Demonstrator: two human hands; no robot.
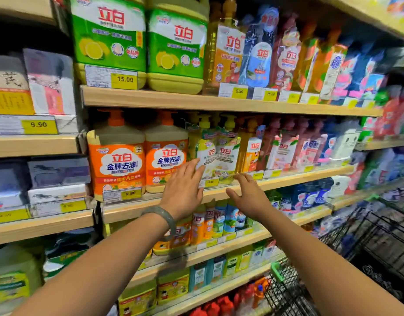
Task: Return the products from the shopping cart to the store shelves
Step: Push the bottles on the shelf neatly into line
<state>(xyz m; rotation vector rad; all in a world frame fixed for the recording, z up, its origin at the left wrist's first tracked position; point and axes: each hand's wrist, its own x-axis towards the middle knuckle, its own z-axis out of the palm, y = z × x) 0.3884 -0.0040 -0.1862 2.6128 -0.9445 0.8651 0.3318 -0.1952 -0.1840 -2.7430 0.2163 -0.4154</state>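
Both my hands reach toward the middle wooden shelf (pixel 287 179) of dish-soap bottles. My left hand (pixel 184 189), with a grey-green bangle on its wrist, is flat and open, fingertips touching the front of a yellow-green pump bottle (pixel 208 149). A second bottle of the same kind (pixel 228 151) stands right beside it. My right hand (pixel 249 195) is open, fingers spread, just below these bottles at the shelf edge, and holds nothing. The black wire shopping cart (pixel 367 247) stands at the lower right; its contents are blurred.
Two big orange pump bottles (pixel 119 165) stand left of my left hand. Large green jugs (pixel 110 35) fill the shelf above. Tissue packs (pixel 57 176) sit on the left bay. Lower shelves hold smaller bottles (pixel 210 222). Yellow price tags line the shelf edges.
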